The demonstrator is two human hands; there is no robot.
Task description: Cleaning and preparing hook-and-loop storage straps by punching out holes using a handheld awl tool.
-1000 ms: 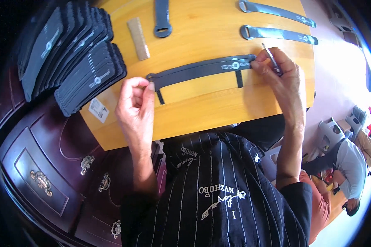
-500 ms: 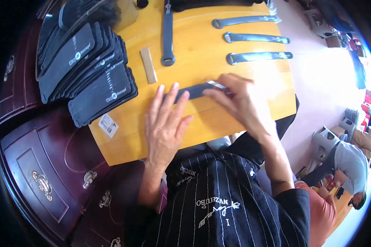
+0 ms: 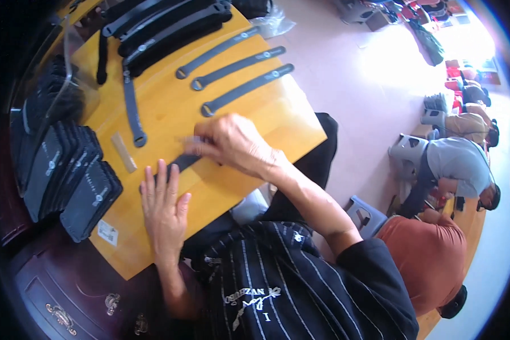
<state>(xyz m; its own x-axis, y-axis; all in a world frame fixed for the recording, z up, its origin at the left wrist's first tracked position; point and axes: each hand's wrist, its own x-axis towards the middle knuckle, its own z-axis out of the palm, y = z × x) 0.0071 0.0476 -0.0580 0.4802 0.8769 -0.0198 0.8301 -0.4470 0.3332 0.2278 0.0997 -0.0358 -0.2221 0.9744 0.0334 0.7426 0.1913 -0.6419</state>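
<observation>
Worktop: yellow wooden worktop [image 3: 249,170] over dark carved drawers; pale pink floor, people seated at the right.
Label: small white sticker [image 3: 107,232] near the worktop's near left corner.
Pouches: black flat pouches [image 3: 68,175] fanned along the left edge.
Straps: three dark straps [image 3: 235,71] side by side towards the far edge.
Left hand [image 3: 164,209]: flat, fingers spread, pressing the near end of a dark strap [image 3: 181,163].
Right hand [image 3: 232,141]: curled over that strap mid-worktop; grip unclear through blur.
</observation>
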